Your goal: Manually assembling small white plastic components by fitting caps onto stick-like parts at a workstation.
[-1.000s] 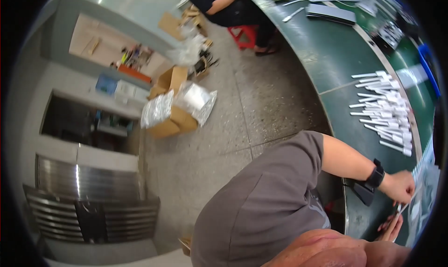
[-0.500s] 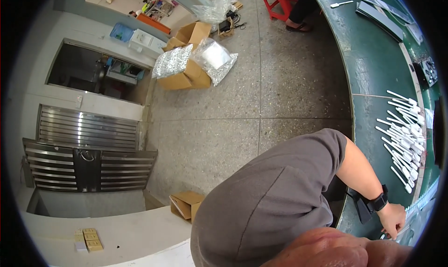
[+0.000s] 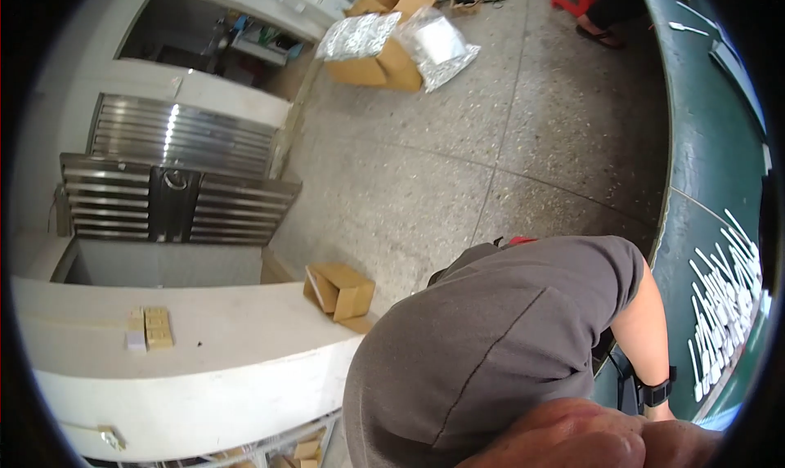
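Head view is showing neither hand's fingers, so I cannot tell whether they are open or gripping; only a forearm with a black wristband (image 3: pixel 657 393) is reaching down past the near edge of the green table (image 3: pixel 695 141). Rows of white sticks (image 3: pixel 724 292) are lying beside it, so working unseen, the arm is risking sweeping them off.

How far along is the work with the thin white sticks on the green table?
Done: many thin white sticks lie in rows on the green table. In hand: nothing visible; the arm with the black wristband reaches there, its hand hidden. Left: cannot tell.
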Tool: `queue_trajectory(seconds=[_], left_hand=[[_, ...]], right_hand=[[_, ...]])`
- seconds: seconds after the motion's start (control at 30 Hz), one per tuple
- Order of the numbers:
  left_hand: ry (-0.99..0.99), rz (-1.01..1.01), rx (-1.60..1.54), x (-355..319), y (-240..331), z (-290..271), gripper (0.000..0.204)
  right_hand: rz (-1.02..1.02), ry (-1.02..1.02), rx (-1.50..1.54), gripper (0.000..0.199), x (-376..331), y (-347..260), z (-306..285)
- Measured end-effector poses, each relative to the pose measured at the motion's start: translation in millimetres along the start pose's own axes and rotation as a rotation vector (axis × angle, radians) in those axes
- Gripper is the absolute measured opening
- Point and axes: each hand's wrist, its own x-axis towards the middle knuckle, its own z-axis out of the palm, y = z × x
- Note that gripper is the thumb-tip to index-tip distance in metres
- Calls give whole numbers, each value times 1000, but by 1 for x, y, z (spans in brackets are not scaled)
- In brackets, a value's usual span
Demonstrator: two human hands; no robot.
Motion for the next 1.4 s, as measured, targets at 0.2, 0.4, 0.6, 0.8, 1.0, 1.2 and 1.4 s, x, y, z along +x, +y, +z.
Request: queue_trajectory(seconds=[0.2, 0.4, 0.6, 0.8, 1.0, 1.2, 1.4], left_hand=[[45, -34, 63, -17, -14, -32, 29], [19, -6, 112, -18, -24, -27, 30], [-125, 89, 124, 20, -44, 42, 31], [-124, -83, 63, -1, -5, 10, 25], [-119, -285, -262, 11, 19, -7, 42], [-135, -390, -303, -9, 29, -10, 21], [-89, -317, -149, -9, 34, -25, 9]], right_hand=[[54, -132, 23, 23, 17, 17, 7], [69, -178, 32, 25, 19, 21, 16], [60, -83, 36, 30, 5, 11, 27], [200, 326, 109, 32, -59, 15, -27], [69, 108, 142, 29, -38, 3, -36], [47, 198, 157, 31, -71, 3, -25], [28, 144, 173, 32, -65, 5, -24]])
